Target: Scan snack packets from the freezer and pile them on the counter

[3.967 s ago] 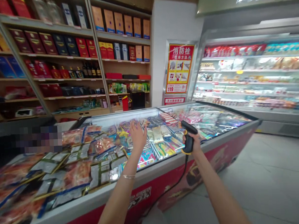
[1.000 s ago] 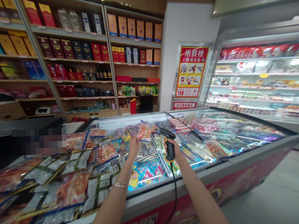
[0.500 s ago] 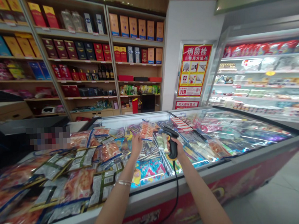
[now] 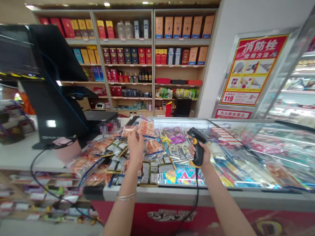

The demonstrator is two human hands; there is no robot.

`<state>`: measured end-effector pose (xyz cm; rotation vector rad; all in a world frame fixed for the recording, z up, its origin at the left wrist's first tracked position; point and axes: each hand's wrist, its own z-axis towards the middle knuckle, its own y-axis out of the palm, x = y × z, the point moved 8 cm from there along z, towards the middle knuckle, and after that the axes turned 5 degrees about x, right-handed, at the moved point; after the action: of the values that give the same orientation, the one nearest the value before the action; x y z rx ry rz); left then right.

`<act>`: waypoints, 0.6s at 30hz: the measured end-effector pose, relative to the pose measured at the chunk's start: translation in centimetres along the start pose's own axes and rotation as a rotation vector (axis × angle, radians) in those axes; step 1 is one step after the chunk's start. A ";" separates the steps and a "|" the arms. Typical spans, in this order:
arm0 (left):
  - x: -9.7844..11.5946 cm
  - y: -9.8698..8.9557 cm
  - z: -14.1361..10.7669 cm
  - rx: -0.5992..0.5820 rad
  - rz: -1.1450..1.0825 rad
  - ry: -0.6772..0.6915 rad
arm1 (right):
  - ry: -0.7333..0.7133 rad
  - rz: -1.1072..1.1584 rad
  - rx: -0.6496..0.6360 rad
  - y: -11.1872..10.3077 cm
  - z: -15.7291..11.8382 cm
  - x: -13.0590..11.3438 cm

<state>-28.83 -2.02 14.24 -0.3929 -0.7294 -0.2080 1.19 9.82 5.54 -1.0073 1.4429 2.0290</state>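
My left hand [image 4: 135,144] is closed on the edge of a clear plastic food packet [image 4: 146,128] with reddish-orange contents, held up over the pile. Below it, many similar packets [image 4: 153,146] and silver-and-green backed packets [image 4: 150,170] lie heaped on the left end of the glass-topped freezer [image 4: 176,191]. My right hand [image 4: 204,154] grips a black and yellow barcode scanner [image 4: 199,152], its cable hanging down the freezer front. The scanner sits above purple packs [image 4: 174,134] and other colourful packs seen in the freezer.
At left a black checkout screen on a stand [image 4: 60,101] rises from a white counter [image 4: 7,156], beside a pink container [image 4: 67,149]. A cable [image 4: 45,189] loops down from there. Shelves of boxes [image 4: 128,56] line the back; a red fire-hydrant sign [image 4: 254,70] hangs at right.
My left hand has carried the food packet left, from over the freezer to above the heap. My right hand still holds the scanner. The view has turned left, bringing the checkout screen in.
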 end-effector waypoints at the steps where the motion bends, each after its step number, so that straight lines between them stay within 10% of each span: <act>1: -0.6 -1.2 0.0 0.043 0.083 0.008 | 0.008 0.013 -0.026 1.3 0.3 0.8; 9: -4.0 -1.6 -3.8 -0.041 0.406 0.119 | 0.152 0.019 -0.082 3.6 2.3 8.7; 18: -5.0 -1.4 -4.7 -0.037 0.434 0.100 | 0.211 0.021 -0.069 1.8 2.2 10.0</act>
<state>-30.12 -5.03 8.04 -0.5619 -0.5275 0.1668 -7.04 10.74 -0.67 -1.2727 1.5017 2.0506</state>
